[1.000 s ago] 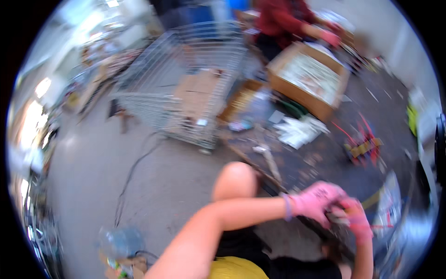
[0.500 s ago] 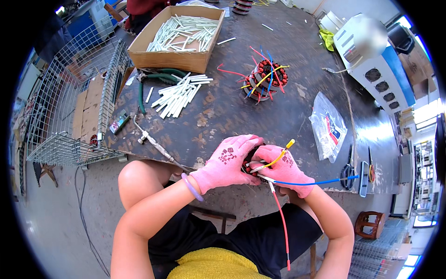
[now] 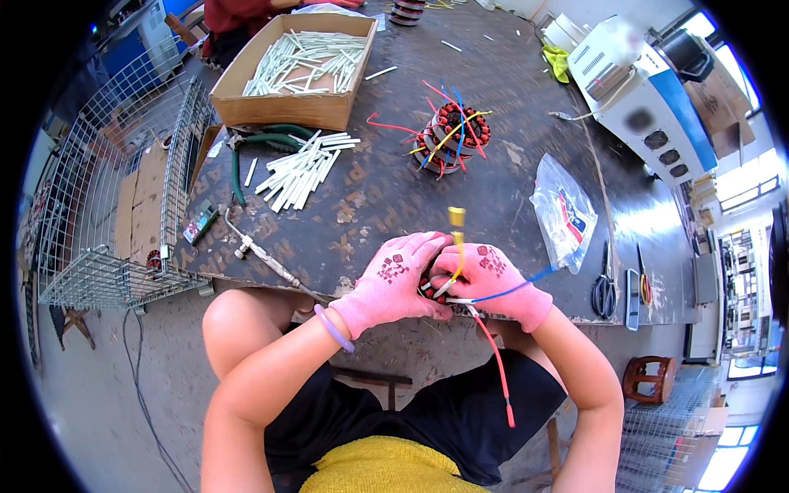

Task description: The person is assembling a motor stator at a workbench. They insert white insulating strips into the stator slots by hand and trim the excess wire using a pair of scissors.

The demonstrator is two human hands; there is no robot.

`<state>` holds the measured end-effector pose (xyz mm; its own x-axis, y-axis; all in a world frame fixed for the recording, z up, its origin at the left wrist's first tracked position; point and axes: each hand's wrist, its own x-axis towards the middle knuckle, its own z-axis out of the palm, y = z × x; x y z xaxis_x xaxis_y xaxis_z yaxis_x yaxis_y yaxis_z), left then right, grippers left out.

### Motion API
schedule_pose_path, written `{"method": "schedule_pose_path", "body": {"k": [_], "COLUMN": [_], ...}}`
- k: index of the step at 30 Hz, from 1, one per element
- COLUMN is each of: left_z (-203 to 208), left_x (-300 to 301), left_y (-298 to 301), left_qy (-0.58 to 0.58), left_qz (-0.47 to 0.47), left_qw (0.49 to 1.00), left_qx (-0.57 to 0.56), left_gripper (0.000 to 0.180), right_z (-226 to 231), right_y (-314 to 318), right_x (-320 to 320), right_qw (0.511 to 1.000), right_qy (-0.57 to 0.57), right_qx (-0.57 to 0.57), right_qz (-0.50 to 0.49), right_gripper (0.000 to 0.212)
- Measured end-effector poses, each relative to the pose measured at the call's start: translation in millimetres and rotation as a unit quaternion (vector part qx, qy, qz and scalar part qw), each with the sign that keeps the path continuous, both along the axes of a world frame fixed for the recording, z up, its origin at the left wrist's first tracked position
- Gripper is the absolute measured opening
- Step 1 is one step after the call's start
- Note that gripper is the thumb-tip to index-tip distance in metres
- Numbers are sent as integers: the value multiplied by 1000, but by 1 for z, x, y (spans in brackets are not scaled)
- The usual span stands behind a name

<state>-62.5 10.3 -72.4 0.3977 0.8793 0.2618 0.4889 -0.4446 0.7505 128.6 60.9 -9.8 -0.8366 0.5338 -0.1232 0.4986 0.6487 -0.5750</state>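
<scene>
At the near edge of the table, my left hand (image 3: 396,278), in a pink glove, is closed around a small wound motor stator (image 3: 428,289), mostly hidden by the gloves. My right hand (image 3: 488,279), gloved alike, is closed against its other side, fingertips bent in at the wires. Which wire they grip, if any, is hidden. From the stator come a yellow wire (image 3: 460,240) standing up, a blue wire (image 3: 526,284) running right across the right glove, and a red wire (image 3: 496,353) hanging down. White sleeves cover the wires' bases.
White sleeve pieces (image 3: 297,174) lie in a pile beside a cardboard box (image 3: 283,111) of more. Farther off stand stacked stators (image 3: 450,140) with coloured leads. A torch-like tool (image 3: 265,256), plastic bag (image 3: 564,215), scissors (image 3: 604,292), phone (image 3: 632,300) and white machine (image 3: 637,99) surround the work.
The yellow wire has swung from leaning right to upright. The blue wire now slants upward, and the red wire's end sits higher. My right hand has turned slightly; the whole view has shifted a little.
</scene>
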Motion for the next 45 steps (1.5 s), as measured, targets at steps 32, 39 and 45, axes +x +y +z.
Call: {"method": "schedule_pose_path", "body": {"k": [32,39,45], "left_z": [-21,-11,-8], "left_x": [-7,-4,-6], "left_y": [-31,-31,-25], "left_qy": [-54,-85,-78], "left_qz": [53,49,36], "left_qw": [981,988,990], "left_qx": [177,118,110], "left_gripper": [45,45,41], "right_z": [-9,-11,-6], "right_y": [-6,-1,-2], "right_x": [17,20,24], "right_qw": [996,994,997], "right_qy": [60,88,61], "right_qx": [-13,57,43], "right_qz": [-72,15,18], "right_gripper": [21,18,13]}}
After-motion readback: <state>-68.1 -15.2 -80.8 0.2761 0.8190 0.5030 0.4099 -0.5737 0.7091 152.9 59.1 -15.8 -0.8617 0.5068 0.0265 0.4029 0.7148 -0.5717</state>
